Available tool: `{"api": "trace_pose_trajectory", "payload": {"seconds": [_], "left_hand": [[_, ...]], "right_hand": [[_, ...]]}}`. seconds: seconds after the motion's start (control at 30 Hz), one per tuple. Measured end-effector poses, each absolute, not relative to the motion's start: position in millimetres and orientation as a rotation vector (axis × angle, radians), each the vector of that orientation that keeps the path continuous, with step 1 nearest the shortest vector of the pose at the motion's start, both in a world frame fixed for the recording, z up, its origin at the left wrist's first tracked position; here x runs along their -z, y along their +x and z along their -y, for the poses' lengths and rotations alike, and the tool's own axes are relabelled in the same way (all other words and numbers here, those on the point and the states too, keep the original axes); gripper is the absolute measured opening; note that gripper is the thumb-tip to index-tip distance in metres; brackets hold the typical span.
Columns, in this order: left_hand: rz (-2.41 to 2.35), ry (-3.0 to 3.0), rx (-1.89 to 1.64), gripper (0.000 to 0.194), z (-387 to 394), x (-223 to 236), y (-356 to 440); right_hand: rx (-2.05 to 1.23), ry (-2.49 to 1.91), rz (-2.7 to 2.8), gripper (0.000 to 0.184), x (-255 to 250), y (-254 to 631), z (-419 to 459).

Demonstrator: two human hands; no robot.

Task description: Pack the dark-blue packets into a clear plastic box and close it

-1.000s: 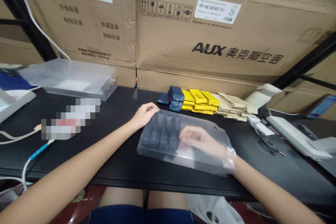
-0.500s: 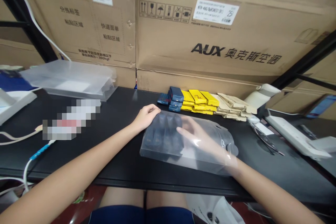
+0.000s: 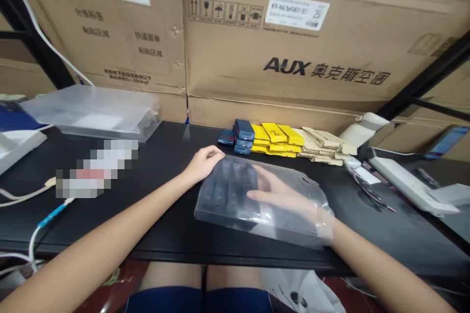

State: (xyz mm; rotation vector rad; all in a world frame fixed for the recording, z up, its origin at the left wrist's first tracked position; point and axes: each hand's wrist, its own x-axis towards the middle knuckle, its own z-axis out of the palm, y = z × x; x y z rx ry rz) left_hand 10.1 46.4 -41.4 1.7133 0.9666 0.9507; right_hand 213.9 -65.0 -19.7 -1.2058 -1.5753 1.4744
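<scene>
A translucent plastic zip bag (image 3: 293,232) lies on the black desk with several dark blue packets (image 3: 220,188) side by side in its left end. My left hand (image 3: 205,162) is closed, pinching the bag's far left corner between thumb and fingers. Reaching in through the bag's right-hand mouth, my right hand (image 3: 281,194) shows through the plastic. Its thumb and fingers are spread apart at the rightmost blue packet; whether they press on it is blurred by the film. Beyond the bag stand stacks of blue packets (image 3: 243,136), yellow packets (image 3: 277,139) and beige packets (image 3: 325,144).
Large cardboard boxes (image 3: 235,58) form the back wall. Frosted plastic bags (image 3: 91,105) lie at the back left, near cables. A white bottle (image 3: 365,132), glasses (image 3: 367,188) and a white power strip (image 3: 407,183) are on the right. The black desk's front edge (image 3: 176,254) is above my legs.
Inside the bag, my right thumb has lowered slightly, and a gap shows between thumb and fingers. The bag's mouth has crumpled around my right wrist. My left hand keeps its pinch. The view has shifted slightly.
</scene>
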Motion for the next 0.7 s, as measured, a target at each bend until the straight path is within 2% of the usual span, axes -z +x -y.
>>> {"api": "trace_pose_trajectory", "payload": {"seconds": [0.13, 0.33, 0.47, 0.7], "left_hand": [[-0.969, 1.714, -0.91, 0.023, -46.1, 40.6, 9.4], [-0.96, 1.701, -0.917, 0.023, -45.3, 39.8, 9.1], [-0.967, 1.705, -0.916, 0.024, -45.1, 39.6, 9.1], [-0.962, 1.718, -0.919, 0.025, -45.8, 40.6, 8.2]], "right_hand": [[-1.594, -1.055, 1.582, 0.072, 17.3, 212.5, 67.7], [-1.526, -1.231, 1.51, 0.064, 17.7, 211.4, 70.2], [-1.497, -1.414, 1.354, 0.066, 20.4, 210.7, 70.0], [-1.472, -1.338, 1.303, 0.053, 18.0, 210.0, 69.3]]}}
